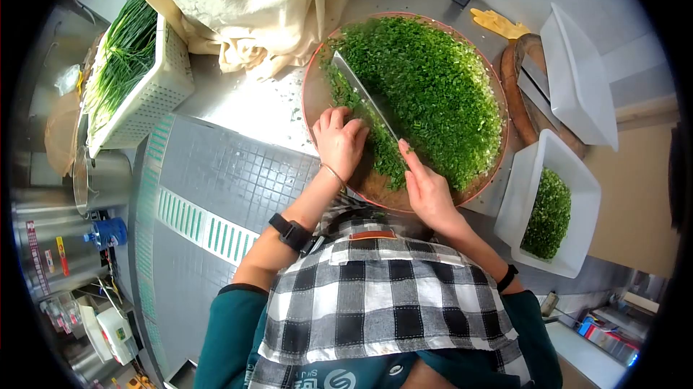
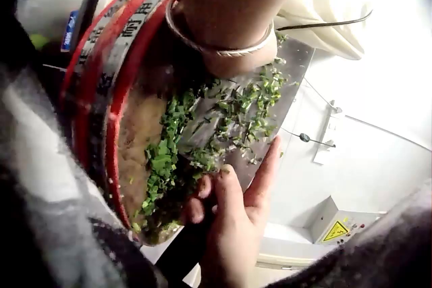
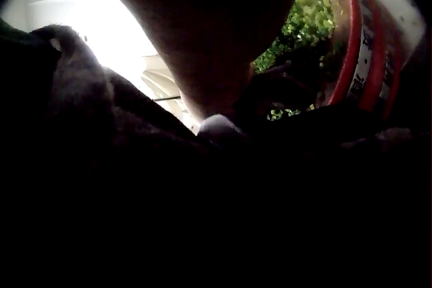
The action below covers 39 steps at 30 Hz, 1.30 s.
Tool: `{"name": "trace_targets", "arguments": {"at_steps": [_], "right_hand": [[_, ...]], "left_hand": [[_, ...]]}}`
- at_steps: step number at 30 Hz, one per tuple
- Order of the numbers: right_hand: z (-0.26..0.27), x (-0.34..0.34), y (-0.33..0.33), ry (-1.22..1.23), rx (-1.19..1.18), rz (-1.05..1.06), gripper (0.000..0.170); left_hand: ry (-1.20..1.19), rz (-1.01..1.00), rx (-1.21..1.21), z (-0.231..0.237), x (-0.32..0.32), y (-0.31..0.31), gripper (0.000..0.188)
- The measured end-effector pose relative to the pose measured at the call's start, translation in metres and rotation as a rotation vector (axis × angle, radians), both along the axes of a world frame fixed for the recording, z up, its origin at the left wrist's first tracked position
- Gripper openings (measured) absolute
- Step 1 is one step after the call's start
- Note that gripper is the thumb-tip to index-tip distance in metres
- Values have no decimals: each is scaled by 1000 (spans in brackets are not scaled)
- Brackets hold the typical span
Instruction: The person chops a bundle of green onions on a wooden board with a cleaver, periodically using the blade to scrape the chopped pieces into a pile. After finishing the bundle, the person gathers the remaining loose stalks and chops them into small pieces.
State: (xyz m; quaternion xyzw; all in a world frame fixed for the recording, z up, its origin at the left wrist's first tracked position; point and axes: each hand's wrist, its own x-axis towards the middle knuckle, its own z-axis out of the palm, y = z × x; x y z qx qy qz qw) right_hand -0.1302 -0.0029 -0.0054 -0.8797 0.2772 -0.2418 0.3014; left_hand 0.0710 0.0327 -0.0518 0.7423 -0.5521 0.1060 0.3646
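Note:
A cleaver stands on edge over a round chopping board, its blade slanting up to the left. My right hand grips its dark handle, with the index finger laid along the blade. Bits of green stick to the blade face in the left wrist view. A wide heap of chopped scallions covers most of the board. My left hand is at the board's left edge, left of the blade, its bent fingers at some loose greens; whether it pinches any, I cannot tell. The right wrist view is mostly dark.
A white tub with chopped scallions stands at the right, below another white tub and a wooden block. A perforated basket of whole scallions is at the left. Cream cloth and a yellow glove lie behind.

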Motion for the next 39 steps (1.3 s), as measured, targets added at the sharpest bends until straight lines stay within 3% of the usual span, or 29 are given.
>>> {"name": "trace_targets", "arguments": {"at_steps": [1,5,7,15,18,22,24,27,32,34,37,39], "right_hand": [[0,0,0,0,-1,0,57],[-1,-1,-2,-6,14,4,57],[-2,-2,-1,-11,23,4,57],[1,-1,-1,9,30,7,58],[1,-1,-1,14,37,3,59],[2,-1,-6,6,60,20,59],[5,-1,-11,-15,89,55,59],[29,-2,-15,72,118,79,58],[52,6,-17,-13,-11,169,59],[42,8,-17,270,96,178,58],[39,21,-20,437,117,178,60],[35,18,-22,347,111,176,59]], "left_hand": [[-13,6,-45,0,0,-2,13],[122,103,39,1,15,1,11],[221,311,322,2,28,-6,10],[235,201,398,-9,59,-18,8],[210,-123,357,-13,58,6,11],[210,-44,302,5,18,28,18],[96,-74,14,4,6,31,24],[187,-69,-64,-8,5,32,23],[161,-132,-41,-22,12,33,16],[164,-130,-48,-21,11,33,15],[152,-145,-18,-19,13,31,14],[132,-142,-7,-18,12,32,15]]}}
